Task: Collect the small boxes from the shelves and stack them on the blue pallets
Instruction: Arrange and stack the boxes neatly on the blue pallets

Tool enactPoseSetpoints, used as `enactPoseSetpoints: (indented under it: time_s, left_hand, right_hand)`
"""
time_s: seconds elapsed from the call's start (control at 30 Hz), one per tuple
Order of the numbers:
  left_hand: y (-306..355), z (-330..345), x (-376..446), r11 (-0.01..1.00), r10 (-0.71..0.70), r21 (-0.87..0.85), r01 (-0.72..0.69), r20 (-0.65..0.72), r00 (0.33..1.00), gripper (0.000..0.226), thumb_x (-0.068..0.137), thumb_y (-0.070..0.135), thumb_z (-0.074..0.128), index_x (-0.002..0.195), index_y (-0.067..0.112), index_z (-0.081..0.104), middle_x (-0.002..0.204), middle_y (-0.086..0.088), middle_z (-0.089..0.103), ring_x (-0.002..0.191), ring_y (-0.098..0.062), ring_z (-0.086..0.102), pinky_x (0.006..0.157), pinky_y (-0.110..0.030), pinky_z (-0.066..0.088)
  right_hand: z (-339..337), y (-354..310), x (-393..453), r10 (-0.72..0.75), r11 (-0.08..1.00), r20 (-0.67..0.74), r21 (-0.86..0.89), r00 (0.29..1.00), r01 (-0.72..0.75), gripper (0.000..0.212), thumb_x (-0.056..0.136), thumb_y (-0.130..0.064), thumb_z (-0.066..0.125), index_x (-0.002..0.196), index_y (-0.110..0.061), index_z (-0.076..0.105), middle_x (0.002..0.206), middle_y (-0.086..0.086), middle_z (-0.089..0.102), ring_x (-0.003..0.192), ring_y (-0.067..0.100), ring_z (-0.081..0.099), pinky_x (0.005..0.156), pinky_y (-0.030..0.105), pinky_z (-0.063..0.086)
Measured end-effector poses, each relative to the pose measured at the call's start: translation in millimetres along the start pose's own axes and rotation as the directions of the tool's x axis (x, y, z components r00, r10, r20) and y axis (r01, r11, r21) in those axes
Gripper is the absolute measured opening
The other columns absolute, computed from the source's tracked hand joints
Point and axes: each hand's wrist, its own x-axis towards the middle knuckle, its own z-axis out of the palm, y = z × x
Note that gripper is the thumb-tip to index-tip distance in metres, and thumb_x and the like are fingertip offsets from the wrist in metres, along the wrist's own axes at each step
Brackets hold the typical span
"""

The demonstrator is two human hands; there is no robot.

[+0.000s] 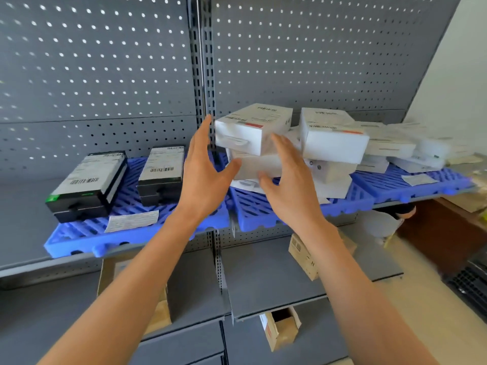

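I am reaching with both my left hand [203,175] and right hand [287,180], fingers spread and grasping nothing, just before the white boxes [253,127]. Those are sitting stacked on blue pallets [263,209] lining the grey pegboard shelf [39,270], 2 black boxes [87,185] to their left.

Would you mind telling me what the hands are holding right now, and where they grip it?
Nothing is held. The left hand and right hand are both open, fingers spread, before the stacked white boxes.

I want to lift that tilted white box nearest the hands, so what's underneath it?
The tilted white box rests on more white boxes, stacked on a blue pallet. The right hand covers part of the stack, so how many lie beneath is unclear.
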Motion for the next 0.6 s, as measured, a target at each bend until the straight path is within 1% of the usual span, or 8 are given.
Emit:
enactPoseSetpoints:
  time_s: [0.07,0.13,0.23,0.3,0.37,0.4,0.5,0.6]
  left_hand:
    - [0,5,2,0.999,-0.025,-0.022,0.025,-0.001,1.000,0.090,0.088,0.026,0.075,0.158,0.032,0.019,0.156,0.018,0.035,0.139,-0.005,0.039,0.108,-0.045,0.046]
    - [2,9,3,0.997,-0.041,-0.063,0.042,0.010,0.999,0.090,0.088,0.023,0.076,0.158,0.030,0.020,0.148,0.025,0.039,0.133,0.003,0.043,0.105,-0.036,0.048]
    - [4,14,3,0.993,-0.057,-0.105,0.058,0.008,0.998,0.087,0.087,0.022,0.077,0.156,0.029,0.025,0.135,0.032,0.045,0.119,0.013,0.048,0.088,-0.021,0.053]
    - [3,15,3,0.992,-0.053,-0.118,0.052,-0.006,0.999,0.084,0.087,0.021,0.078,0.153,0.030,0.028,0.130,0.035,0.046,0.115,0.015,0.050,0.081,-0.016,0.052]
    - [0,15,5,0.992,-0.050,-0.114,0.047,-0.023,0.998,0.081,0.086,0.022,0.079,0.152,0.028,0.032,0.132,0.030,0.049,0.117,0.014,0.050,0.081,-0.012,0.049]
    - [-2,15,5,0.994,-0.044,-0.104,0.041,-0.032,0.999,0.081,0.085,0.023,0.079,0.152,0.027,0.034,0.135,0.026,0.051,0.118,0.013,0.050,0.083,-0.011,0.049]
    - [-4,15,5,0.994,-0.036,-0.105,0.031,-0.051,0.998,0.078,0.085,0.023,0.080,0.151,0.026,0.038,0.138,0.020,0.053,0.123,0.010,0.049,0.089,-0.012,0.049]
    - [-4,15,5,0.993,-0.023,-0.121,0.015,-0.068,0.997,0.072,0.084,0.019,0.080,0.146,0.025,0.044,0.135,0.017,0.056,0.122,0.004,0.053,0.088,-0.013,0.049]
  right_hand:
    - [1,3,6,-0.020,0.999,-0.010,0.037,1.000,0.020,0.068,0.097,-0.023,0.062,0.155,-0.024,0.026,0.161,-0.001,0.028,0.146,0.015,0.027,0.105,0.016,0.023]
    - [4,4,10,-0.037,0.996,-0.035,0.082,0.999,0.040,0.065,0.097,-0.027,0.062,0.153,-0.020,0.031,0.155,-0.001,0.037,0.142,0.012,0.032,0.101,0.009,0.022]
    - [5,5,14,-0.008,0.986,-0.070,0.167,0.998,0.020,0.061,0.098,-0.035,0.060,0.152,-0.018,0.036,0.149,-0.002,0.044,0.137,0.007,0.036,0.100,0.002,0.023]
    - [6,4,17,0.027,0.978,-0.078,0.209,0.997,-0.010,0.060,0.099,-0.039,0.057,0.152,-0.020,0.037,0.148,-0.004,0.047,0.135,0.007,0.041,0.104,0.010,0.031]
    - [7,5,20,0.042,0.976,-0.095,0.218,0.995,-0.020,0.058,0.100,-0.039,0.056,0.152,-0.020,0.038,0.148,-0.004,0.049,0.134,0.010,0.045,0.107,0.021,0.037]
    - [8,7,21,0.045,0.975,-0.095,0.220,0.994,-0.023,0.057,0.101,-0.038,0.054,0.152,-0.021,0.038,0.149,-0.004,0.049,0.134,0.011,0.046,0.106,0.020,0.037]
    - [7,12,25,0.044,0.975,-0.070,0.222,0.997,-0.027,0.053,0.104,-0.033,0.049,0.154,-0.022,0.035,0.149,-0.004,0.049,0.132,0.008,0.045,0.094,0.001,0.030]
    - [7,16,26,0.044,0.975,-0.044,0.219,0.998,-0.033,0.052,0.106,-0.029,0.043,0.155,-0.025,0.031,0.149,-0.003,0.049,0.130,0.009,0.046,0.092,0.009,0.034]
